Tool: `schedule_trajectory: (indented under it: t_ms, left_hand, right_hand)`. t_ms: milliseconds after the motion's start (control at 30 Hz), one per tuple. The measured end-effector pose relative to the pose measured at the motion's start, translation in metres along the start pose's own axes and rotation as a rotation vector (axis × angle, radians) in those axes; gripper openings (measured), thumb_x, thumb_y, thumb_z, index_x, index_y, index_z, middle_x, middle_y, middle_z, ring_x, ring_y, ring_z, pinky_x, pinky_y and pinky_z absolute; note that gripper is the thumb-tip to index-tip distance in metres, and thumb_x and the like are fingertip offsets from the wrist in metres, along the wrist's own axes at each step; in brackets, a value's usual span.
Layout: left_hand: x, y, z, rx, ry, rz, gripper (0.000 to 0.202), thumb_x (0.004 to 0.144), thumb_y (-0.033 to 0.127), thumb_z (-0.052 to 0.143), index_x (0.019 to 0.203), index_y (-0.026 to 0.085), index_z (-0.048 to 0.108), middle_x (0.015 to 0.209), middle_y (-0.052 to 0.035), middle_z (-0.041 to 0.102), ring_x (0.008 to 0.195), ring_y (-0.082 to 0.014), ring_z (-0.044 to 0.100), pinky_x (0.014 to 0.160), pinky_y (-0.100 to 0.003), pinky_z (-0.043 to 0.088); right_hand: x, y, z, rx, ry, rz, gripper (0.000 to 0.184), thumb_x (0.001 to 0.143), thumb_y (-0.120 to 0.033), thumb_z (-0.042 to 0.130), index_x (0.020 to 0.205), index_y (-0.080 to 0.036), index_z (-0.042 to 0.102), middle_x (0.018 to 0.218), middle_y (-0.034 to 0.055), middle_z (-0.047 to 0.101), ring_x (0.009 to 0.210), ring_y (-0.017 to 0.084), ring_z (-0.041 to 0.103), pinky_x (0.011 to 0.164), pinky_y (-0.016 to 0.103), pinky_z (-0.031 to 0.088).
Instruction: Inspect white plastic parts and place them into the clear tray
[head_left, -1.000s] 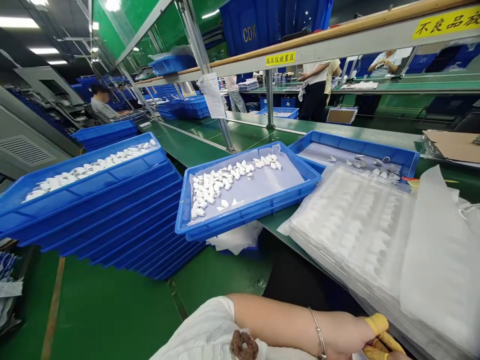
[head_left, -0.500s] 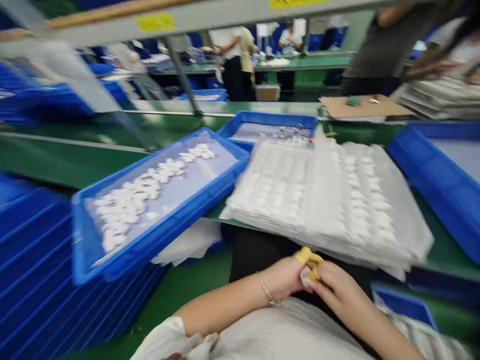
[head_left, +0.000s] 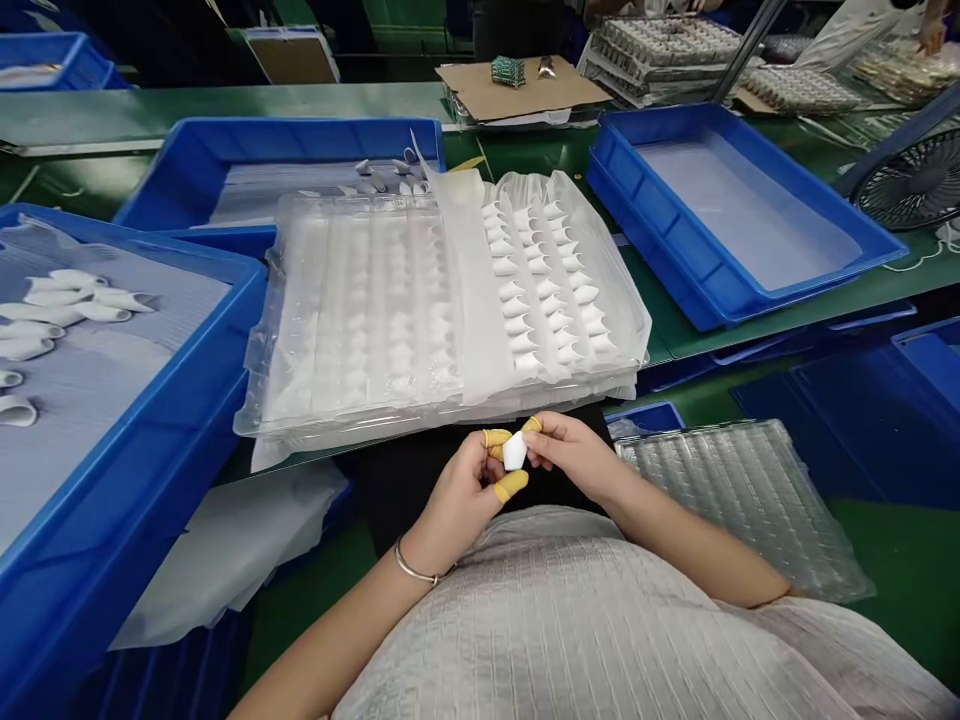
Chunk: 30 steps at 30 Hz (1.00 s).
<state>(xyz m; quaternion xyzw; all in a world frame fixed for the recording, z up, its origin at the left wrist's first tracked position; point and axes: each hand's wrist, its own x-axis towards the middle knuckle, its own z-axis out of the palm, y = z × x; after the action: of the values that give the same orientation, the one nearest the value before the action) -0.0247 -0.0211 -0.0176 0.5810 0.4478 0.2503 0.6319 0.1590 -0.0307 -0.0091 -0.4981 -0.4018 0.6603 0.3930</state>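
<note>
A small white tubular piece [head_left: 515,451] with a pointed edge is held between my two hands, above my lap. My left hand [head_left: 480,470], with yellow finger cots on thumb and fingers, pinches it from the left. From the right, the fingertips of my right hand [head_left: 559,447] close on its other side; one of them wears a yellow cot. Just beyond my hands lies a clear plastic tray [head_left: 337,405] on the bench. White pieces [head_left: 555,300] like the held one stand in rows on its right part. A translucent sheet [head_left: 461,280] covers the rows on the left.
At the left, a blue bin [head_left: 232,310] holds loose white pieces [head_left: 75,300]. Another blue bin [head_left: 300,140] stands behind the tray, and stacked blue bins [head_left: 652,230] at right. A small fan [head_left: 915,180] sits far right. Ribbed clear trays [head_left: 750,500] lie low beside me.
The head view has turned right and down, nearer the tray. My hands have drawn slightly apart, so the white piece between them shows more plainly.
</note>
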Motion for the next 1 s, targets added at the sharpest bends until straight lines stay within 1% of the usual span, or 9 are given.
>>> schedule_trajectory:
  t_ms: [133, 300, 367, 467, 633, 733, 800, 900, 1000]
  left_hand:
    - [0.001, 0.003, -0.002, 0.173, 0.031, 0.013, 0.023, 0.082, 0.029, 0.067, 0.099, 0.018, 0.057, 0.082, 0.0006, 0.061, 0.071, -0.0138, 0.057, 0.065, -0.027, 0.047]
    - [-0.002, 0.009, -0.005, 0.379, 0.025, 0.111, 0.015, 0.083, 0.029, 0.066, 0.085, 0.018, 0.056, 0.081, 0.0006, 0.062, 0.072, -0.0143, 0.056, 0.065, -0.028, 0.045]
    - [-0.003, 0.009, -0.006, 0.328, -0.010, 0.083, 0.016, 0.083, 0.030, 0.066, 0.084, 0.019, 0.056, 0.080, 0.0010, 0.061, 0.072, -0.0141, 0.056, 0.065, -0.028, 0.046]
    - [-0.005, 0.007, -0.004, 0.130, -0.071, -0.021, 0.018, 0.080, 0.030, 0.069, 0.090, 0.019, 0.058, 0.086, 0.0005, 0.064, 0.076, -0.0142, 0.059, 0.070, -0.028, 0.049]
    - [-0.004, 0.008, -0.001, -0.119, -0.072, -0.123, 0.025, 0.074, 0.023, 0.072, 0.093, 0.018, 0.057, 0.089, 0.0005, 0.067, 0.081, -0.0137, 0.062, 0.076, -0.029, 0.051]
    - [-0.002, 0.010, 0.000, -0.144, -0.058, -0.128, 0.024, 0.073, 0.022, 0.072, 0.092, 0.018, 0.056, 0.086, 0.0012, 0.065, 0.079, -0.0130, 0.061, 0.075, -0.029, 0.050]
    - [-0.002, 0.010, 0.000, -0.123, -0.050, -0.128, 0.024, 0.073, 0.022, 0.072, 0.091, 0.018, 0.057, 0.084, 0.0014, 0.064, 0.077, -0.0128, 0.060, 0.073, -0.029, 0.050]
    - [-0.002, 0.008, -0.001, -0.080, -0.045, -0.121, 0.024, 0.074, 0.023, 0.072, 0.092, 0.018, 0.057, 0.084, 0.0013, 0.063, 0.076, -0.0128, 0.059, 0.072, -0.029, 0.050]
    - [-0.002, 0.005, -0.002, -0.030, -0.061, -0.102, 0.024, 0.075, 0.025, 0.071, 0.094, 0.019, 0.058, 0.085, 0.0011, 0.063, 0.076, -0.0129, 0.058, 0.072, -0.029, 0.049]
  right_hand:
    - [0.000, 0.004, 0.004, -0.041, -0.005, -0.036, 0.030, 0.085, -0.046, 0.065, 0.079, -0.018, 0.054, 0.071, -0.0019, 0.052, 0.063, 0.012, 0.047, 0.059, 0.025, 0.038]
    - [-0.003, 0.003, 0.010, -0.405, 0.061, -0.101, 0.038, 0.073, -0.041, 0.079, 0.073, -0.020, 0.047, 0.068, -0.0044, 0.046, 0.062, 0.012, 0.040, 0.053, 0.023, 0.030]
    - [-0.002, 0.001, 0.009, -0.421, 0.052, -0.131, 0.036, 0.086, -0.044, 0.065, 0.067, -0.019, 0.046, 0.064, -0.0034, 0.047, 0.060, 0.012, 0.042, 0.053, 0.024, 0.031]
    - [0.002, 0.001, 0.006, -0.250, 0.030, -0.076, 0.042, 0.096, -0.047, 0.047, 0.065, -0.019, 0.047, 0.057, -0.0030, 0.049, 0.054, 0.011, 0.046, 0.053, 0.025, 0.035]
    - [0.006, 0.009, -0.004, -0.140, 0.072, -0.027, 0.034, 0.094, -0.045, 0.048, 0.074, -0.018, 0.053, 0.060, -0.0026, 0.053, 0.054, 0.011, 0.050, 0.052, 0.024, 0.039]
    - [0.006, 0.014, -0.011, -0.266, 0.110, -0.135, 0.013, 0.088, -0.031, 0.058, 0.094, -0.019, 0.060, 0.083, 0.0014, 0.062, 0.077, 0.015, 0.059, 0.070, 0.029, 0.047]
    - [0.005, 0.015, -0.015, -0.332, 0.152, -0.185, 0.019, 0.086, -0.025, 0.060, 0.104, -0.020, 0.061, 0.093, 0.0027, 0.064, 0.088, 0.017, 0.060, 0.080, 0.032, 0.047]
    - [0.002, 0.013, -0.020, -0.326, 0.145, -0.138, 0.017, 0.092, -0.032, 0.055, 0.097, -0.018, 0.064, 0.078, 0.0006, 0.062, 0.076, 0.015, 0.059, 0.074, 0.031, 0.046]
    - [0.000, 0.007, -0.019, -0.271, 0.099, -0.096, 0.029, 0.094, -0.043, 0.052, 0.089, -0.017, 0.064, 0.067, -0.0017, 0.056, 0.065, 0.013, 0.054, 0.065, 0.028, 0.044]
